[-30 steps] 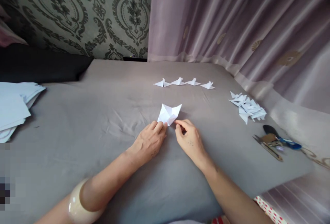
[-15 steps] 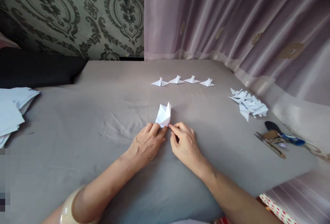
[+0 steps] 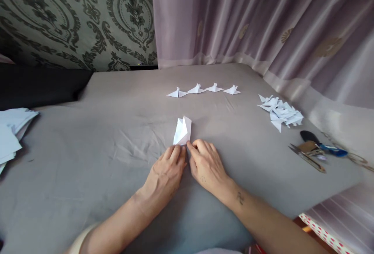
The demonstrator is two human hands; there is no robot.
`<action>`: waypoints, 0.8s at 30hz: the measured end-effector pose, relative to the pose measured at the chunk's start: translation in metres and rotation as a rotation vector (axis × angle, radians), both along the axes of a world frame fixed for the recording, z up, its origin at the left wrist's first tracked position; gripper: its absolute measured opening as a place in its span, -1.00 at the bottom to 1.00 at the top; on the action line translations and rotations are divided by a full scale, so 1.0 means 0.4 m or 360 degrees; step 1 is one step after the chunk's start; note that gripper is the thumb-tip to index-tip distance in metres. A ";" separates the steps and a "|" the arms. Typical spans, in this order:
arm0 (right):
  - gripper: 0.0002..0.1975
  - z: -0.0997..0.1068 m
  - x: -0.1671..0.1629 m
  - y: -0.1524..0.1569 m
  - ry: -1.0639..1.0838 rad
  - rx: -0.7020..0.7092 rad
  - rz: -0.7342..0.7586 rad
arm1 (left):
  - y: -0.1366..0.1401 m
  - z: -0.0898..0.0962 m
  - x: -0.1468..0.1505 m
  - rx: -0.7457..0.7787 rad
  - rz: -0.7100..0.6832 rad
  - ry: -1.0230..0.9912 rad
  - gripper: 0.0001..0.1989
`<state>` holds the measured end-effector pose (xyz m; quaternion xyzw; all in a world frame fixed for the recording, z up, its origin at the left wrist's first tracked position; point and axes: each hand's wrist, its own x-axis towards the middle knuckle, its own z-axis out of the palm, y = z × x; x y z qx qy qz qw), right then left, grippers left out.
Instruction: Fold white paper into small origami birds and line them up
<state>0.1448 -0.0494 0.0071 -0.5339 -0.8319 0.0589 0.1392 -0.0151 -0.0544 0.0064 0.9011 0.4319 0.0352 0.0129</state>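
The left hand [image 3: 167, 168] holds the near edge of the folded paper [image 3: 182, 131], its fingers close together and laid over that edge. The right hand [image 3: 207, 164] is bent narrow, the index fingertip at the paper's near right corner; whether the thumb also grips it cannot be told.

The paper is white and small, lying on the grey sheet [image 3: 87, 160] straight ahead of both hands. Its right side stands up in a sharp peak, creased down to the near edge, while a lower point shows at the far left. The left fingers cover part of the near edge, so the folds there are hidden.

Beyond it, well apart, four white paper birds [image 3: 196, 89] sit in a row with wings spread. To the right is a loose pile of folded white papers [image 3: 284, 113], and nearer, a blue-and-black tool [image 3: 333, 150] beside a thin pointed tool [image 3: 306, 158]. A stack of white sheets [image 3: 10, 135] lies at the left edge, with a black cloth [image 3: 37, 84] behind it. A patterned wall [image 3: 58, 16] and a purple curtain [image 3: 219, 20] close off the far side. The space between paper and birds is unobstructed.
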 end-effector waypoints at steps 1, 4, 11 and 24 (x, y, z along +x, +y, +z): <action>-0.58 0.003 0.000 0.001 -0.0040 0.0007 0.0028 | -0.003 0.002 0.001 0.0023 -0.0009 -0.0013 -0.68; -0.59 0.014 -0.003 0.006 -0.0144 0.0005 0.0083 | -0.005 0.008 0.000 -0.0035 0.0036 -0.0083 -0.71; -0.67 0.018 0.008 0.022 -0.0106 -0.0018 0.0095 | 0.010 -0.015 -0.014 0.0203 -0.0036 -0.0189 -0.65; -0.55 -0.003 0.009 0.022 0.0445 -0.0072 0.0005 | 0.007 -0.011 -0.006 0.0158 -0.0014 -0.0123 -0.72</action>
